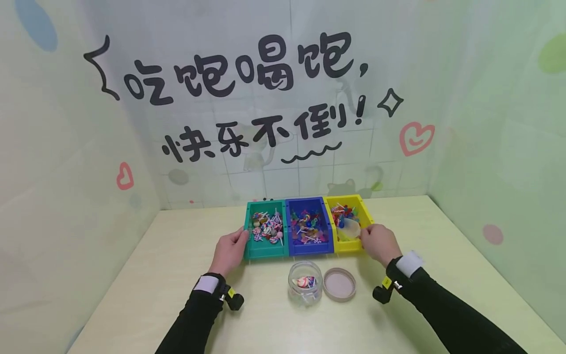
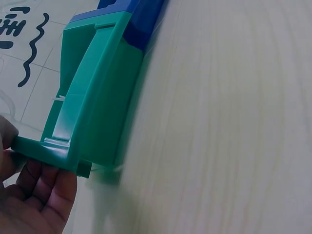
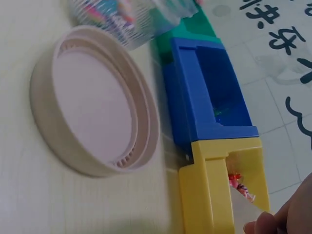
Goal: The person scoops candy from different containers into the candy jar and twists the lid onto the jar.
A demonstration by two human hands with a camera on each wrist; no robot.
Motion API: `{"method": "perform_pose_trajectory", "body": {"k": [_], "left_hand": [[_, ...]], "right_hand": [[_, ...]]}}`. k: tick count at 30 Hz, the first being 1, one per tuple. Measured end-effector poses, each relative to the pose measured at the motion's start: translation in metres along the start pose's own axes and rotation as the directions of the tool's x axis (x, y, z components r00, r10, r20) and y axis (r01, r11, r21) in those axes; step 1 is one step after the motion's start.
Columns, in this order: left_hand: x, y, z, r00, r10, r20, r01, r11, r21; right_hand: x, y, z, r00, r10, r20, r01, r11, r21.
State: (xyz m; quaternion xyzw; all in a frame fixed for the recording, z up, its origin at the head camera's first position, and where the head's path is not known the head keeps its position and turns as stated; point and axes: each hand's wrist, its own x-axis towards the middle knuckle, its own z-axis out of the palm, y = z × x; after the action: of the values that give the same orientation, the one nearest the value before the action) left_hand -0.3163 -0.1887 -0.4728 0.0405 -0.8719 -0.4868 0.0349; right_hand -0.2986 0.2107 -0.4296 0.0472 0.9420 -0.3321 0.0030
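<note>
Bins in a row are gripped at opposite ends by the left hand and right hand; candy remains in them, some is in the jar in front, lid off.

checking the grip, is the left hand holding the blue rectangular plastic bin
No, the left hand grips the green rectangular plastic bin.

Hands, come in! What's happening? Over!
Left hand grips green bin, right hand at edge of yellow bin. Blue bin between them. Open clear jar and lid in front.
</note>
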Motion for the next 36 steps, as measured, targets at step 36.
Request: {"method": "perform_pose_trajectory", "body": {"k": [36], "left_hand": [[-0.001,-0.003,0.000,1.000,0.005,0.011,-0.005,1.000,-0.028]], "right_hand": [[0.006,0.008,0.019,0.983,0.153,0.104,-0.185,0.824,0.536]]}}
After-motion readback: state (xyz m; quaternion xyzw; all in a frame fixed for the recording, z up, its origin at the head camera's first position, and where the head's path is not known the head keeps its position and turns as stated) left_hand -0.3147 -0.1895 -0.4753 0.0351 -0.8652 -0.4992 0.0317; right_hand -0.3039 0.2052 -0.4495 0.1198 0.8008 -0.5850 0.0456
